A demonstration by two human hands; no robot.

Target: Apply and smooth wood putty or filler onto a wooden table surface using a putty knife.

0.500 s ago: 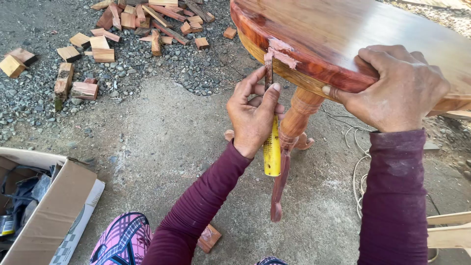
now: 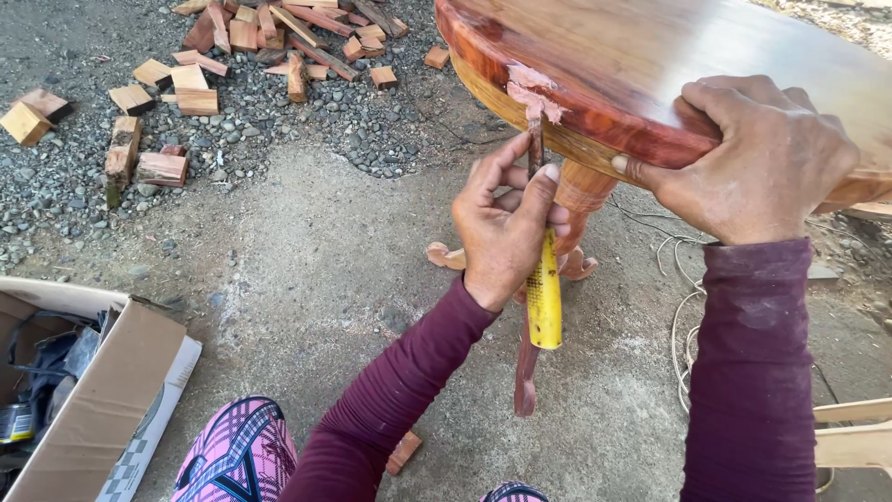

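In the head view, the left hand (image 2: pixel 506 232) is closed around a yellow-handled tool (image 2: pixel 544 297) at frame centre; compared with half a second earlier, its blade tip has been raised to the pale filler patch (image 2: pixel 534 91) on the rim of the round wooden table (image 2: pixel 650 56), so filler is judged to be under working. The right hand (image 2: pixel 757 158) is clamped over the rim at the right. One tool, one table, one cardboard box (image 2: pixel 111 400) at lower left, and many wood offcuts (image 2: pixel 186 84) at upper left are counted.

Glossy red wooden tabletop (image 2: pixel 669 65), yellow plastic tool handle (image 2: pixel 544 302), rough gravel (image 2: pixel 74 177)
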